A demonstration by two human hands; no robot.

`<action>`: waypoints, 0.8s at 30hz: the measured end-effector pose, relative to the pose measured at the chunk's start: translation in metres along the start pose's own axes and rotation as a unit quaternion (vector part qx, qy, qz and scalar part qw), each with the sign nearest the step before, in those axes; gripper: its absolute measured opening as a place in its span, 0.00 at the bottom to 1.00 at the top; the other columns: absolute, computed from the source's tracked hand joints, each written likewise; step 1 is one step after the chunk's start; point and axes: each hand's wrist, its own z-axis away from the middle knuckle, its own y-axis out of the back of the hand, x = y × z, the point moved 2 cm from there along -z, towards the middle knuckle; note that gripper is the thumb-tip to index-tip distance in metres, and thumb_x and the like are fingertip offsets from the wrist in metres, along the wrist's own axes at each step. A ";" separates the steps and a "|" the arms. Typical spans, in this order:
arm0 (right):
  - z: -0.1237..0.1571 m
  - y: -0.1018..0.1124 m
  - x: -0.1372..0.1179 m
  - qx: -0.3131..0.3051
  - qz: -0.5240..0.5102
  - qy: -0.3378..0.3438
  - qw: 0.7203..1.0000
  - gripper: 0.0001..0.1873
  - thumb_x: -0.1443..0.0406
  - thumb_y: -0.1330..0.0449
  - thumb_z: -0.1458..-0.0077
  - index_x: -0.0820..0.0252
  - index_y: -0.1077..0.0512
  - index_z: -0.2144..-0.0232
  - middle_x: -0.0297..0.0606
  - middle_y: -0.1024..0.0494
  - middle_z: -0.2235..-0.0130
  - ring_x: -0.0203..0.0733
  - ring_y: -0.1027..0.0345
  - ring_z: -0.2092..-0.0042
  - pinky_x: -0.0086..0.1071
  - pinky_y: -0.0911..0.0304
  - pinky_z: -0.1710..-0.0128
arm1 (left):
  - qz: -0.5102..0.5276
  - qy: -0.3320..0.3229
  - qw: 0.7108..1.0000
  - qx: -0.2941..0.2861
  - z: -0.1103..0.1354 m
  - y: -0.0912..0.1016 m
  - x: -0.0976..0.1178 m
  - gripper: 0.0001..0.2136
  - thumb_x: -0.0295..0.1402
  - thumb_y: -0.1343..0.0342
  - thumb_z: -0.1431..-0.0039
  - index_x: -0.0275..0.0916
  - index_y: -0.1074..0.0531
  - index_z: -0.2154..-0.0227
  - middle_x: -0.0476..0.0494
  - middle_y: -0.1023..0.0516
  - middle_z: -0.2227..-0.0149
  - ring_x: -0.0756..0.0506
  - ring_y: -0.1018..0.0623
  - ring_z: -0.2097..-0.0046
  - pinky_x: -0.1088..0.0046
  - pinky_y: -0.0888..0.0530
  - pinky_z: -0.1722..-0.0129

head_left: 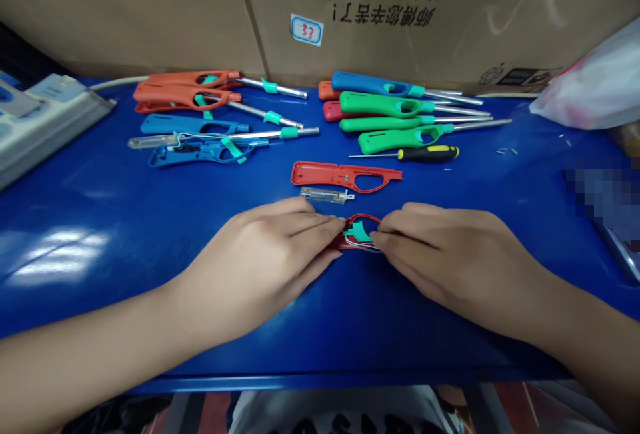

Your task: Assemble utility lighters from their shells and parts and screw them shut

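Red curved plastic lighter half, pinched by fingers of left hand and right hand, perhaps to keep it still.

Glossy blue table, white glare at left, brown cardboard behind, reddish floor below

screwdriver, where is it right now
In the head view, the black-and-yellow screwdriver lies right of centre on the blue table, just below the lowest green lighter and beyond the right hand.
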 end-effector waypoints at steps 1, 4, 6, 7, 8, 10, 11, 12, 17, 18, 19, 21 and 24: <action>0.001 0.000 0.000 0.007 0.007 0.009 1.000 0.15 0.71 0.49 0.32 0.62 0.21 0.61 0.42 0.18 0.62 0.44 0.25 0.63 0.34 0.36 0.67 | -0.005 0.001 1.000 -0.004 0.000 0.000 0.000 0.13 0.30 0.42 0.32 0.32 0.23 0.48 0.40 0.17 0.56 0.41 0.19 0.57 0.62 0.19 0.57; 0.001 -0.001 0.001 0.002 0.000 -0.009 1.000 0.15 0.71 0.48 0.33 0.61 0.21 0.61 0.41 0.18 0.61 0.42 0.26 0.64 0.34 0.37 0.67 | -0.026 -0.006 1.000 -0.005 0.000 -0.001 0.001 0.13 0.29 0.43 0.31 0.31 0.23 0.48 0.38 0.17 0.54 0.40 0.19 0.55 0.61 0.19 0.54; 0.000 -0.001 0.002 -0.013 -0.019 -0.029 0.999 0.15 0.71 0.48 0.33 0.59 0.21 0.62 0.40 0.18 0.61 0.41 0.26 0.64 0.33 0.37 0.67 | -0.024 -0.004 1.000 -0.001 0.000 -0.001 0.001 0.12 0.29 0.44 0.31 0.31 0.22 0.49 0.39 0.16 0.53 0.41 0.19 0.54 0.62 0.19 0.53; 0.000 -0.001 0.003 -0.017 -0.026 -0.034 0.999 0.15 0.71 0.48 0.33 0.59 0.21 0.62 0.39 0.18 0.61 0.41 0.26 0.64 0.33 0.38 0.67 | -0.018 0.000 1.000 0.000 -0.001 -0.001 0.001 0.12 0.29 0.44 0.31 0.32 0.22 0.50 0.40 0.16 0.53 0.41 0.19 0.53 0.63 0.19 0.53; 0.000 -0.001 0.003 -0.019 -0.029 -0.035 0.999 0.14 0.71 0.47 0.33 0.59 0.21 0.62 0.39 0.18 0.62 0.41 0.26 0.64 0.33 0.38 0.68 | -0.013 0.005 1.000 0.000 -0.001 -0.001 0.001 0.11 0.29 0.44 0.31 0.33 0.21 0.50 0.42 0.16 0.52 0.42 0.19 0.54 0.63 0.19 0.54; -0.001 -0.001 0.003 -0.011 -0.024 -0.024 0.999 0.14 0.71 0.47 0.33 0.59 0.21 0.62 0.40 0.18 0.62 0.41 0.26 0.64 0.33 0.39 0.68 | -0.018 0.010 1.000 -0.001 -0.002 0.000 0.002 0.11 0.30 0.44 0.31 0.34 0.20 0.51 0.44 0.16 0.52 0.42 0.20 0.55 0.63 0.19 0.56; -0.001 -0.001 0.003 -0.004 -0.018 -0.014 1.000 0.14 0.71 0.48 0.33 0.60 0.21 0.63 0.40 0.18 0.62 0.41 0.26 0.64 0.33 0.39 0.68 | -0.025 0.012 1.000 -0.001 -0.003 0.000 0.002 0.11 0.30 0.43 0.31 0.35 0.20 0.51 0.45 0.15 0.53 0.41 0.20 0.56 0.62 0.19 0.57; -0.001 0.000 0.002 0.001 -0.011 -0.006 1.000 0.15 0.70 0.48 0.33 0.60 0.21 0.63 0.40 0.18 0.62 0.41 0.27 0.64 0.33 0.39 0.68 | -0.031 0.014 0.999 -0.001 -0.003 0.001 0.002 0.10 0.31 0.43 0.31 0.36 0.20 0.52 0.45 0.15 0.54 0.41 0.20 0.57 0.61 0.19 0.58; -0.001 -0.001 0.002 -0.009 -0.021 -0.022 0.999 0.15 0.69 0.49 0.32 0.59 0.22 0.61 0.40 0.19 0.63 0.41 0.27 0.63 0.32 0.39 0.67 | 0.034 0.038 0.998 0.022 -0.002 0.002 0.000 0.12 0.30 0.38 0.35 0.33 0.21 0.50 0.42 0.15 0.56 0.43 0.19 0.57 0.64 0.19 0.55; -0.001 -0.002 0.002 -0.011 -0.030 -0.029 0.999 0.14 0.68 0.49 0.32 0.59 0.22 0.61 0.40 0.19 0.63 0.40 0.28 0.63 0.32 0.39 0.67 | 0.052 0.047 0.997 0.029 -0.002 0.002 -0.001 0.13 0.30 0.37 0.36 0.32 0.21 0.50 0.41 0.15 0.56 0.44 0.18 0.57 0.65 0.19 0.55; -0.001 -0.002 0.002 -0.011 -0.039 -0.035 0.999 0.14 0.68 0.49 0.32 0.59 0.22 0.61 0.40 0.19 0.63 0.40 0.28 0.63 0.32 0.39 0.67 | 0.067 0.058 0.995 0.036 -0.002 0.003 -0.003 0.12 0.30 0.37 0.36 0.32 0.21 0.51 0.41 0.15 0.57 0.44 0.18 0.57 0.66 0.19 0.55; -0.001 -0.002 0.002 -0.008 -0.056 -0.043 0.997 0.13 0.68 0.48 0.32 0.58 0.23 0.61 0.39 0.20 0.63 0.40 0.28 0.63 0.31 0.39 0.67 | 0.093 0.076 0.992 0.047 -0.003 0.004 -0.007 0.09 0.29 0.38 0.36 0.32 0.19 0.55 0.40 0.15 0.58 0.44 0.17 0.56 0.68 0.20 0.54; 0.000 -0.002 0.002 -0.007 -0.069 -0.046 0.997 0.13 0.67 0.48 0.32 0.58 0.23 0.62 0.39 0.20 0.63 0.39 0.28 0.64 0.31 0.40 0.66 | 0.112 0.074 0.990 0.041 -0.005 0.006 -0.013 0.07 0.25 0.41 0.35 0.34 0.18 0.59 0.41 0.15 0.57 0.44 0.16 0.54 0.70 0.20 0.54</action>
